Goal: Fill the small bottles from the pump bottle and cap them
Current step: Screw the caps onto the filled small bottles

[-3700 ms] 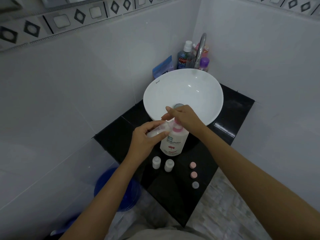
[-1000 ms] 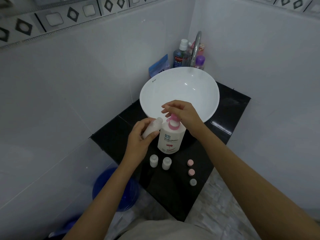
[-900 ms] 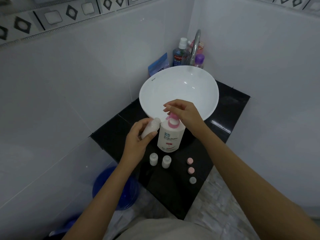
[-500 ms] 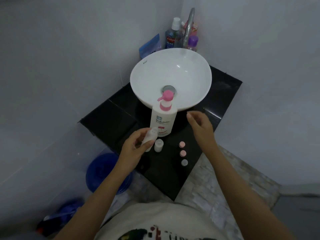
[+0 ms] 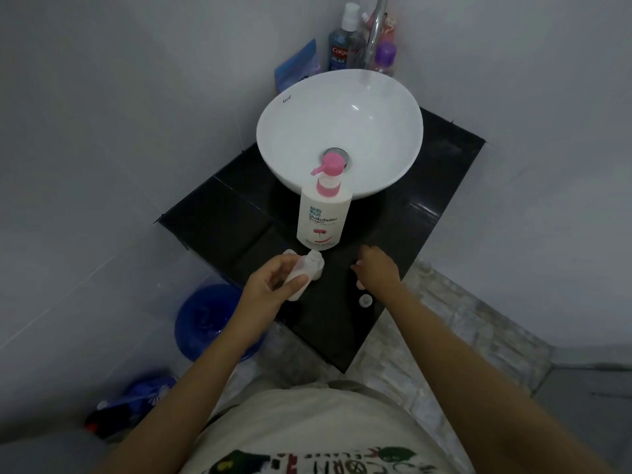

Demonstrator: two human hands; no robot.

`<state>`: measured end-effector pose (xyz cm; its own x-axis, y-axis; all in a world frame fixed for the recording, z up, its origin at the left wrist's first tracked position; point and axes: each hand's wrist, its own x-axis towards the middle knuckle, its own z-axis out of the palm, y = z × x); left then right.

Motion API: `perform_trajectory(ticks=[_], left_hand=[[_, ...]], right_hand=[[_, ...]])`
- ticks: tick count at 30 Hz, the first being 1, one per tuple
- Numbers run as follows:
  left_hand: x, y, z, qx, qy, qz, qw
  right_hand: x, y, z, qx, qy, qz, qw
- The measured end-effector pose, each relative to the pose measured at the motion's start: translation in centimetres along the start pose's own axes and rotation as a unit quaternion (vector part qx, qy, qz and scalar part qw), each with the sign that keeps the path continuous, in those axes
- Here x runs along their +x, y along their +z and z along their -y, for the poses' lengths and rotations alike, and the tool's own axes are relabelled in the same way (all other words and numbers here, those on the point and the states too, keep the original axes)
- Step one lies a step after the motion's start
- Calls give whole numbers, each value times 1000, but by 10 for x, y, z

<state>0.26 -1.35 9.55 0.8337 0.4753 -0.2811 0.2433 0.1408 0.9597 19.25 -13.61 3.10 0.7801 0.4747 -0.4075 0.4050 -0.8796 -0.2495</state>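
Left hand: the left hand held a small translucent white plastic bottle tilted, its open neck pointing up toward the pump bottle; thumb and fingers were curled round its body
Right hand: the right hand reached down over the row of caps at the counter's front right; its fingers were bent downward at the caps; whether they pinched one could not be told
Pump bottle: a white plastic pump bottle with a pink pump head stood upright on the black tiled counter, in front of the white round ceramic basin; neither hand touched it
Caps: a small round pale grey cap lay on the counter just beside the right wrist; a pinkish cap showed partly under the hand
Other small bottles: largely hidden behind the held bottle
Behind basin: a blue mouthwash bottle and a purple-capped bottle stood by the chrome tap
Floor: a blue plastic bucket sat left of the counter
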Motion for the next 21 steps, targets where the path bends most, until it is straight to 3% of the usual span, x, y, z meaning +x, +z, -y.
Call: perform_trajectory(ticks=[4, 6, 9, 12, 15, 21], left_hand=[[-4, -1, -2, -4, -4, 1, 1000], [-5, -1, -4, -11, -8, -3, 1000], [-6, -1, -8, -20, -5, -7, 1000], [-7, -2, -13, -22, 6, -2, 1000], [-7, -1, -19, -22, 15, 12, 1000], [-10, -1, -26, -1, 33, 23, 999]], right_hand=[[1, -1, -1, 41, 20, -1, 999], [-3, -5, 0, 145, 29, -20, 989], [-25, -24, 9, 363, 11, -40, 931], [-58, -53, 20, 505, -66, -1, 860], [-82, -70, 26, 534, -131, 29, 835], [-99, -79, 30, 491, -178, 28, 852]])
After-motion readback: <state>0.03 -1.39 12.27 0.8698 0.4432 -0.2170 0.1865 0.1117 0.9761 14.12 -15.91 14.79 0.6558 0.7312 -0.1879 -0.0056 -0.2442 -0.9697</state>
